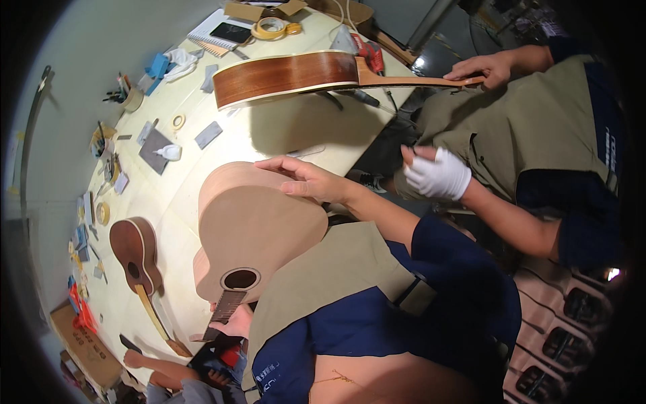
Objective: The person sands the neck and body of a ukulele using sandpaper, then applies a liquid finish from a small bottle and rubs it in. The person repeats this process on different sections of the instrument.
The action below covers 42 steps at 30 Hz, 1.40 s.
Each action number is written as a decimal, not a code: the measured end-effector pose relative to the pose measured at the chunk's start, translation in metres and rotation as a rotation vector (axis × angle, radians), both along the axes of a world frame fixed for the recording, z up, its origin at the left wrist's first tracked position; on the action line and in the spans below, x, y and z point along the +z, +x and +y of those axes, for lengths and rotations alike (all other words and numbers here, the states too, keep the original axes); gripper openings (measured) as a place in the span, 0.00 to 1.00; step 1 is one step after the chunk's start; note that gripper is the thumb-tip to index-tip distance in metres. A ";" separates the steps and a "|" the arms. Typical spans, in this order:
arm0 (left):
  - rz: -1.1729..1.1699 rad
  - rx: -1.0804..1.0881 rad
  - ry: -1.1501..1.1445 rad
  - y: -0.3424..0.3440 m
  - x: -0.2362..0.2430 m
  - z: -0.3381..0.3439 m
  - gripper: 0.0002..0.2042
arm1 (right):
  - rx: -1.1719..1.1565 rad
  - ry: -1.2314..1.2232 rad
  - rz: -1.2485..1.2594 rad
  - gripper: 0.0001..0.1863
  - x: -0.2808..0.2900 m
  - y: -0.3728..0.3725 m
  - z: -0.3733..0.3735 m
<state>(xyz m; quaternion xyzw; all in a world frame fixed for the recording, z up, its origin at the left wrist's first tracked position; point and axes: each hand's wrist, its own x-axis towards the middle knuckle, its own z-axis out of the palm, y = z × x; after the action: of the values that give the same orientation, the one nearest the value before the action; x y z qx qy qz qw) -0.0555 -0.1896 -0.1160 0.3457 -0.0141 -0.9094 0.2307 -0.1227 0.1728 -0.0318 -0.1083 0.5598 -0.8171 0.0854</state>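
A pale, unvarnished guitar (259, 225) leans against my apron, its soundhole and dark fretboard toward the lower left. My left hand (237, 322) is closed round its neck, the fingers partly hidden behind it. Across the edge of the wide end of the body lies my right hand (306, 180), fingers stretched along the side and thumb on the face. A reddish-brown ukulele (133, 252) rests on the table to the left. Farther off, a co-worker's bare hand (494, 67) holds the neck of a glossy brown guitar (286, 75); their other hand (437, 174) wears a white glove.
The pale table (182, 215) carries a sanding sheet (153, 149) with a small white bottle (169, 153), tape rolls (269, 28), a phone (230, 31) and pen cups (131, 99). A red power tool (370, 52) sits near its far edge. Another person's arm (158, 363) is at lower left.
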 end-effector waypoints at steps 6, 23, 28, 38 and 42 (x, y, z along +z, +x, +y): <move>-0.007 -0.051 -0.009 0.025 -0.005 -0.006 0.24 | 0.100 0.090 0.042 0.37 0.002 -0.006 0.002; -0.057 -0.077 0.146 0.040 -0.004 0.017 0.27 | 0.319 0.219 0.118 0.43 0.017 -0.014 0.006; -0.040 -0.088 0.111 0.047 -0.014 0.009 0.27 | 0.337 0.214 0.161 0.42 0.022 -0.013 -0.001; -0.056 -0.059 0.074 0.056 -0.040 0.013 0.30 | 0.374 0.319 0.212 0.41 0.031 -0.012 -0.021; -0.082 -0.052 0.065 0.059 -0.051 0.015 0.32 | 0.284 0.407 0.292 0.42 0.032 -0.006 -0.037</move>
<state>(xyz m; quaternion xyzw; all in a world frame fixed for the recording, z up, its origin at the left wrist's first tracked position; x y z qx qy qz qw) 0.0039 -0.1751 -0.1665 0.3895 -0.0028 -0.9001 0.1950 -0.1284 0.1362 0.0000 -0.2826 0.6979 -0.6436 0.1373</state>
